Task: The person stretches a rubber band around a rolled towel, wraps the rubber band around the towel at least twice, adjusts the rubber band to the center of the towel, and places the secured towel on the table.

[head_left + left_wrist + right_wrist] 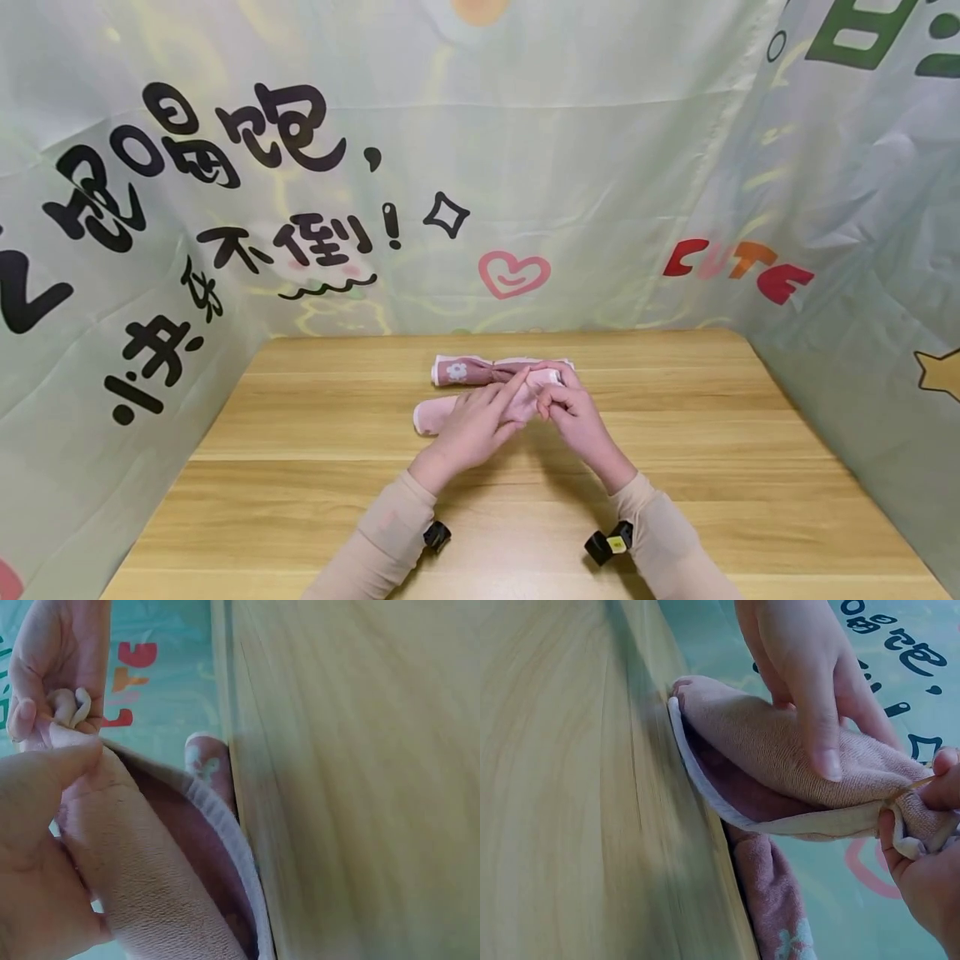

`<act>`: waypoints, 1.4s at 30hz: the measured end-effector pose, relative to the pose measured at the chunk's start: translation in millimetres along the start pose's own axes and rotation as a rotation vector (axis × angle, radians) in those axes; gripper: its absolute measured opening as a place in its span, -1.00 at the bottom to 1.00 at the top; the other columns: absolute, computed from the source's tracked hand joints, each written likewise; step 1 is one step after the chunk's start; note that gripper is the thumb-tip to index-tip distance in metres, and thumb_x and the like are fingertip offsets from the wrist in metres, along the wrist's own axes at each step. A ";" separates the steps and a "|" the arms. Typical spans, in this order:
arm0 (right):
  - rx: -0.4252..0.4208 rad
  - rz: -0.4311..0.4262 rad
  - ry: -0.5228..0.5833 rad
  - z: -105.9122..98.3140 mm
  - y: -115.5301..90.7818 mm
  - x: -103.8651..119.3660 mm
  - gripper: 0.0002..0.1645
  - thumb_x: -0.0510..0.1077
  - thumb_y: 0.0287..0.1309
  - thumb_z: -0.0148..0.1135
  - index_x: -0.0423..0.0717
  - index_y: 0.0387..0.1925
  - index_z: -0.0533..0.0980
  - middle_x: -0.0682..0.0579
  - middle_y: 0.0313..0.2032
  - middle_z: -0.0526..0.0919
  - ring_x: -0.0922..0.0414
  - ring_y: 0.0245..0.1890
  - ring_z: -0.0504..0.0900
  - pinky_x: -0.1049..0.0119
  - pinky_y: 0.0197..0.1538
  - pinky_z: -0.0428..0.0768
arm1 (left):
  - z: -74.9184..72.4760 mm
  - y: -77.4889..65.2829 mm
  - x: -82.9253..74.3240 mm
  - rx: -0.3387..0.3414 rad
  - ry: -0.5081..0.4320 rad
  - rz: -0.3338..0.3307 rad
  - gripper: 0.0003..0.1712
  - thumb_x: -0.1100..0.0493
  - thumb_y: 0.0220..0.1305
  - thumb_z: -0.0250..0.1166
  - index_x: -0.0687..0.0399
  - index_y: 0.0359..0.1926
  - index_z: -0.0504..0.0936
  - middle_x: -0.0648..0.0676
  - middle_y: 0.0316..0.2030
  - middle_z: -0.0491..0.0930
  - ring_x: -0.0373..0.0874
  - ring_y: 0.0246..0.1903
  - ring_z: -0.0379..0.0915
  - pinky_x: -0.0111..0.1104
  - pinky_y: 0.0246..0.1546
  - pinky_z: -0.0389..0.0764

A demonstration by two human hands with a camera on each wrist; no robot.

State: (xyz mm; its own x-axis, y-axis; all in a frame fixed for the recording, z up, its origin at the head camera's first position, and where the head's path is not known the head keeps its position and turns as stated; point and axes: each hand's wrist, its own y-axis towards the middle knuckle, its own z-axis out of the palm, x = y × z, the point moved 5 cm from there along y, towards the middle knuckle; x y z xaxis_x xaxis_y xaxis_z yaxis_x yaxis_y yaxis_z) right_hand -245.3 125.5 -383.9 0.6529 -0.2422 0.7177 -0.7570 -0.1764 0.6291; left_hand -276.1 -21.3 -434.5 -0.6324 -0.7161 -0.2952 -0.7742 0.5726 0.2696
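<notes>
A light pink towel [432, 415] with a pale hem is rolled up and lifted at one end. My left hand [472, 423] holds the roll near its middle, thumb on the near side and fingers behind it in the right wrist view. At the raised end my right hand [576, 414] curls its fingers round the bunched tip and pinches a thin tan rubber band [913, 785], which crosses the towel there. Below the roll, a loose hemmed flap [225, 825] hangs open. Part of the band is hidden by the fingers.
Just behind lies a darker pink rolled towel [468, 371] with a white flower, cinched at its middle. Both sit on a wooden table [300, 500]. Printed fabric walls [600, 167] enclose the table's back and sides.
</notes>
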 end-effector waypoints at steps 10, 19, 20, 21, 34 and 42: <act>-0.061 -0.026 -0.053 8.2 -4.1 -23.5 -0.53 -0.74 -0.24 0.00 -0.13 -0.74 0.38 -0.41 0.05 0.47 -0.18 0.07 0.43 0.63 0.09 0.36 | -23.6 -1.9 -1.9 -0.340 0.015 0.008 -0.62 -0.03 0.39 0.17 -0.20 0.20 0.53 0.00 -0.12 0.71 -0.11 -0.23 0.67 -0.23 -0.34 0.64; -0.054 0.066 -0.049 11.4 -7.5 -28.1 -0.62 -0.66 -0.09 0.01 -0.18 -0.68 0.44 -0.31 0.16 0.42 -0.19 0.20 0.40 0.36 0.30 0.40 | -27.2 -1.8 9.1 -0.308 -0.329 -0.189 -0.74 0.09 0.38 0.18 -0.14 0.05 0.56 -0.03 -0.05 0.65 -0.16 -0.08 0.59 -0.23 -0.05 0.62; -0.059 0.069 -0.031 11.3 -7.5 -28.2 -0.63 -0.67 -0.09 0.00 -0.20 -0.68 0.44 -0.32 0.16 0.42 -0.20 0.20 0.40 0.44 0.29 0.39 | -26.3 -1.2 9.3 -0.295 -0.377 -0.194 -0.77 0.09 0.37 0.18 -0.14 0.02 0.55 -0.03 -0.06 0.63 -0.17 -0.10 0.57 -0.25 -0.05 0.60; -0.065 0.065 -0.018 10.9 -7.6 -28.4 -0.63 -0.67 -0.10 -0.01 -0.20 -0.68 0.44 -0.31 0.15 0.44 -0.18 0.20 0.40 0.55 0.26 0.36 | -25.3 -0.7 9.4 -0.282 -0.425 -0.200 -0.80 0.09 0.36 0.19 -0.14 -0.01 0.53 -0.04 -0.08 0.61 -0.19 -0.12 0.54 -0.27 -0.06 0.59; -0.062 0.051 0.012 13.8 -9.1 -29.8 -0.61 -0.67 -0.10 -0.03 -0.18 -0.68 0.44 -0.27 0.14 0.47 -0.01 0.11 0.46 0.63 0.15 0.41 | -26.8 -0.6 12.0 -0.252 -0.604 -0.155 -0.69 0.33 0.27 0.13 0.09 0.00 0.27 0.15 -0.12 0.53 -0.11 -0.16 0.48 -0.30 -0.11 0.53; 0.036 0.152 -0.036 22.0 -12.2 -39.9 -0.69 -0.60 -0.09 0.07 -0.24 -0.40 0.57 -0.28 0.14 0.47 -0.06 0.03 0.52 0.28 -0.02 0.64 | -44.0 -3.6 27.3 -0.493 -0.703 -0.231 -0.71 0.39 0.25 0.18 0.15 -0.02 0.38 0.23 -0.10 0.62 -0.07 -0.13 0.55 -0.29 -0.09 0.58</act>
State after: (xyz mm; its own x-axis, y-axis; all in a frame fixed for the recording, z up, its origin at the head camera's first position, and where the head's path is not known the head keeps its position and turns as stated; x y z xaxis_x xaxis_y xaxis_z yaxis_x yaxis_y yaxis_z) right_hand -262.6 116.3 -426.7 0.5297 -0.3029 0.7923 -0.8480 -0.1688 0.5024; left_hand -289.6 -60.4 -403.2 -0.4560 -0.2887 -0.8419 -0.8884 0.0909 0.4500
